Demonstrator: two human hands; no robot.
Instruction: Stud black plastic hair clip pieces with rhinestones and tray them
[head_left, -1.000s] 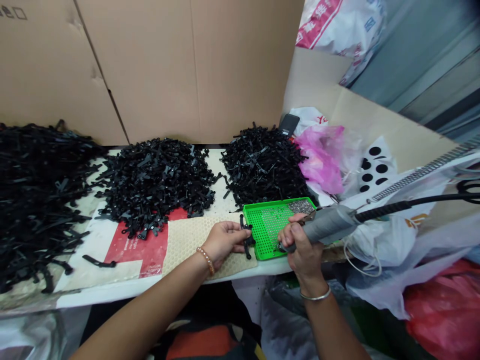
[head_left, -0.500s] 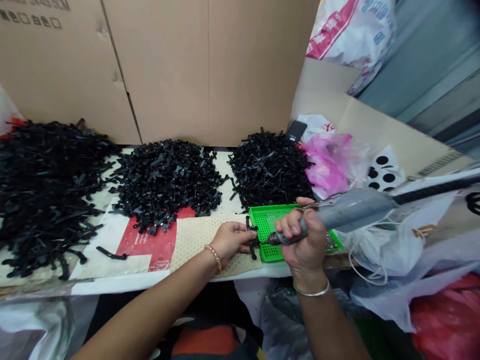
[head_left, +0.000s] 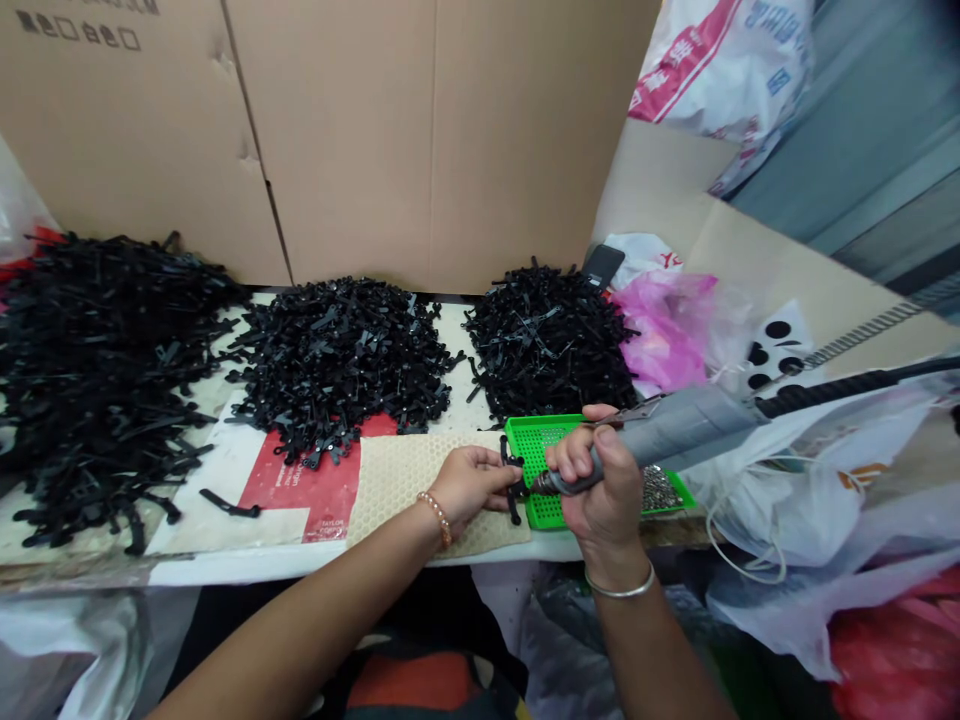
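Note:
My left hand (head_left: 471, 484) pinches a small black plastic part (head_left: 511, 477) upright on a cream honeycomb mat (head_left: 390, 478). My right hand (head_left: 598, 483) is wrapped round a grey electric screwdriver (head_left: 675, 432), whose tip touches the black part. Just behind the tip sits a green perforated tray (head_left: 529, 437) with a heap of small silver screws (head_left: 660, 489) at its right end.
Three heaps of black plastic parts (head_left: 341, 350) lie across the white table in front of a cardboard wall (head_left: 420, 140). A pink bag (head_left: 664, 325) and white plastic bags (head_left: 810, 500) crowd the right side. One loose black part (head_left: 229, 505) lies near the front edge.
My right hand has carried the screwdriver from over the green tray leftward to the black part in my left hand. The view has shifted slightly.

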